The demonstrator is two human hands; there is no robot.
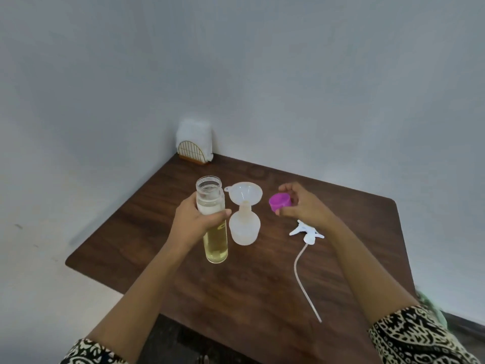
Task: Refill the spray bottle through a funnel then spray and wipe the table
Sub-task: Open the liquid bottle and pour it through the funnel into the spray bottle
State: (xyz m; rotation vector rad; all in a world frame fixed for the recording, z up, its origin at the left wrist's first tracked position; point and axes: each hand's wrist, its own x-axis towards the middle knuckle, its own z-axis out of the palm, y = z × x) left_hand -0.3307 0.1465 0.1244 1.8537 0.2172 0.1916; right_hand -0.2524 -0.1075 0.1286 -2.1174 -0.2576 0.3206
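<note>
Head view: a person stands over a dark wooden worktop set into the corner of a pale grey wall, both forearms reaching in from patterned black-and-cream sleeves.
Left hand: the left hand is wrapped around a tall clear bottle, fingers closed about its middle, thumb across the front.
Tall bottle: upright, mouth uncapped, pale yellow liquid filling its lower part; whether its base touches the worktop or hangs just above it cannot be told.
Right hand: the right hand pinches a purple cap between thumb and fingertips, held in the air above the worktop, open side turned toward the left.
Spray bottle: the small, round, translucent spray bottle stands on the worktop just beside the tall bottle, on its right, its head removed.
Funnel: a white funnel sits upright in the spray bottle's neck, its wide mouth level with the top of the tall bottle and near the purple cap.
Spray head: the white spray head lies on its side on the worktop below the right wrist, its long thin tube trailing toward the near edge.
Far corner: a wire holder with white paper napkins stands against the wall, well apart from the bottles.
Near right edge: a scrap of pale green material shows beside the right sleeve, too blurred to identify.
</note>
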